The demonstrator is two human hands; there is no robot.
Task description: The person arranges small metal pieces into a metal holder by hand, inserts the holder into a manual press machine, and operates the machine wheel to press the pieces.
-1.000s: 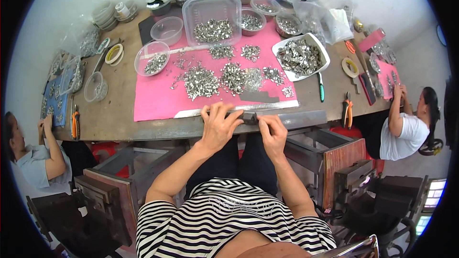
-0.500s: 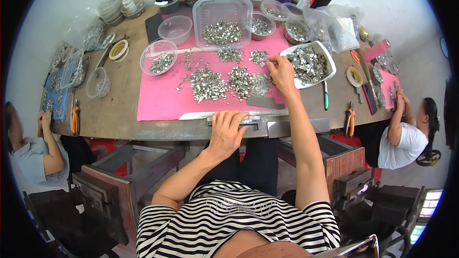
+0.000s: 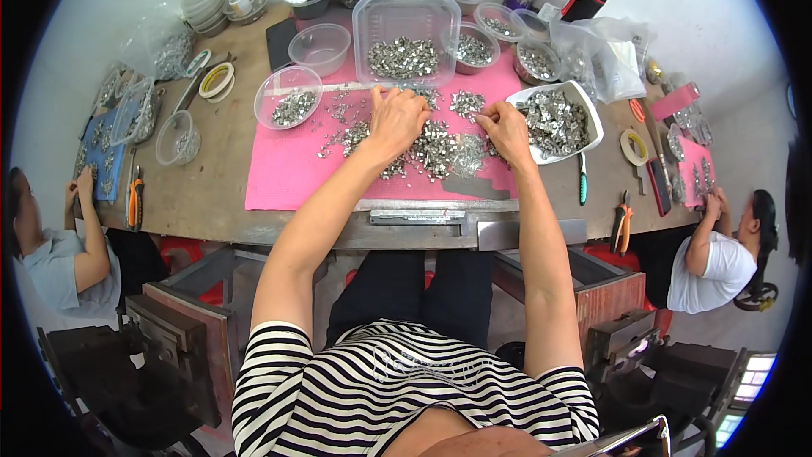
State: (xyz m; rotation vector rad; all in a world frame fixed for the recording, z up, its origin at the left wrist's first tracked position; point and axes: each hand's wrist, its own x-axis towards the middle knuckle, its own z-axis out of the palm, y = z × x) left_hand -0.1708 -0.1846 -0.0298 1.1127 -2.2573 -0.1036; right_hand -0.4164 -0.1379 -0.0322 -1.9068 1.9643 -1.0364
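My left hand reaches over the pink mat, back of the hand up. Its fingers are slightly apart, just in front of the clear rectangular tub, and partly cover a heap of small silvery metal pieces. My right hand has thumb and forefinger pinched together beside a smaller heap of metal pieces; whatever they hold is too small to make out. Close to its right stands a white tray full of metal pieces. A patch of clear, glassy-looking bits lies near the right wrist.
Round clear bowls line the back. Tape rolls, a green-handled tool and orange-handled pliers lie about. A metal bar sits at the front edge. One person works at each side.
My left hand has left the table's front edge and moved forward over the metal heaps. My right hand stays beside the white tray, fingertips still pinched. The view has shifted slightly.
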